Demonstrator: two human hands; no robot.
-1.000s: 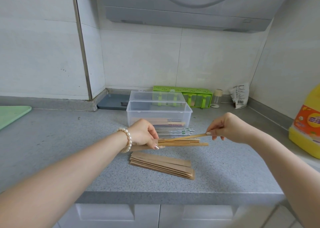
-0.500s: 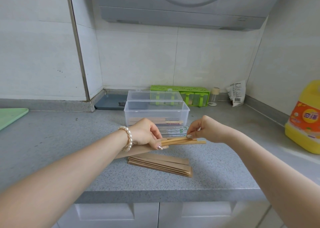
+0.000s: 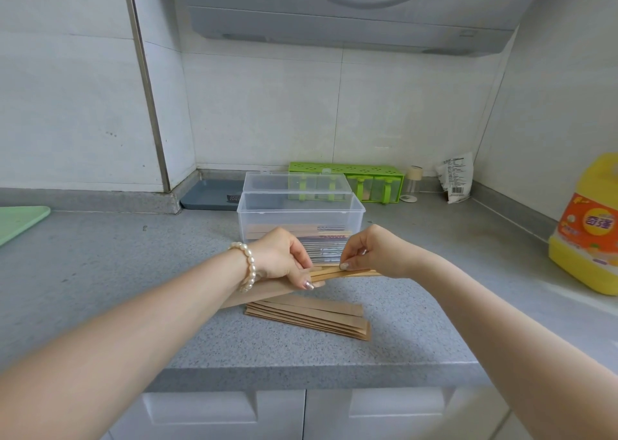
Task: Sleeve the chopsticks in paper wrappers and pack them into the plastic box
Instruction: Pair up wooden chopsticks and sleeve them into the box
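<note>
Wooden chopsticks [image 3: 347, 273] pinched by right hand [image 3: 374, 252], wrapper [image 3: 267, 294] by left hand [image 3: 281, 255], before plastic box [image 3: 299, 218].

We stand in a home kitchen: range hood [image 3: 351, 14], tiled walls [image 3: 267, 111], grey counter [image 3: 100, 272], spice rack [image 3: 347, 180], detergent jug [image 3: 588, 232].

Speckled grey stone tabletop [image 3: 100, 272] in a corner of white tiled walls [image 3: 267, 105]. Grey range hood [image 3: 351, 14] overhead. White cabinet doors [image 3: 217, 413] below the front edge. Metal trim strip [image 3: 147, 88] runs vertically on left wall. Soft, even daylight; no hard shadows.
</note>
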